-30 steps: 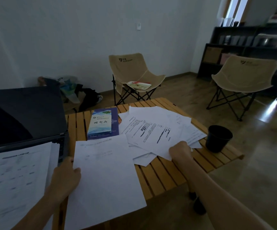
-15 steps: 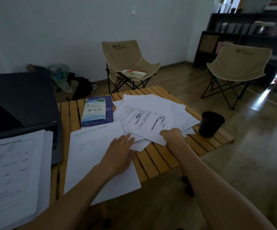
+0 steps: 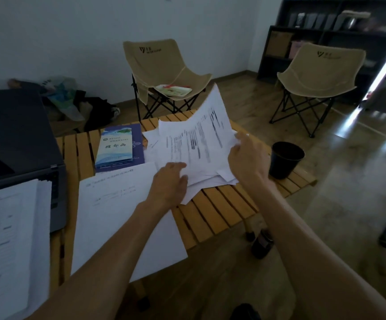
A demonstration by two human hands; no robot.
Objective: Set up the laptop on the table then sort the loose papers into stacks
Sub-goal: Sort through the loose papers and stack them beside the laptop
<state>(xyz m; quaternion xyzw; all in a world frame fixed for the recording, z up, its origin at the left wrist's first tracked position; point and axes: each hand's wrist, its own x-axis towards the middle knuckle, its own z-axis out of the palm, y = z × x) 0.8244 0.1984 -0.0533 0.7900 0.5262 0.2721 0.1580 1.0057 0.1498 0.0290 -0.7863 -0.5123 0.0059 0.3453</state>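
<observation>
Lifting a printed sheet (image 3: 201, 137) with the right hand (image 3: 247, 158) pinching its edge, left hand (image 3: 171, 181) flat on the loose pile (image 3: 210, 179); sheets underneath could slide off the bench (image 3: 222, 211).

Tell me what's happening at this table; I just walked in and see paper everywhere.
A person is sorting loose papers. The right hand lifts a printed sheet off the messy pile, while the left hand presses on the pile's near edge. The open laptop sits at the left with papers on it.
</observation>
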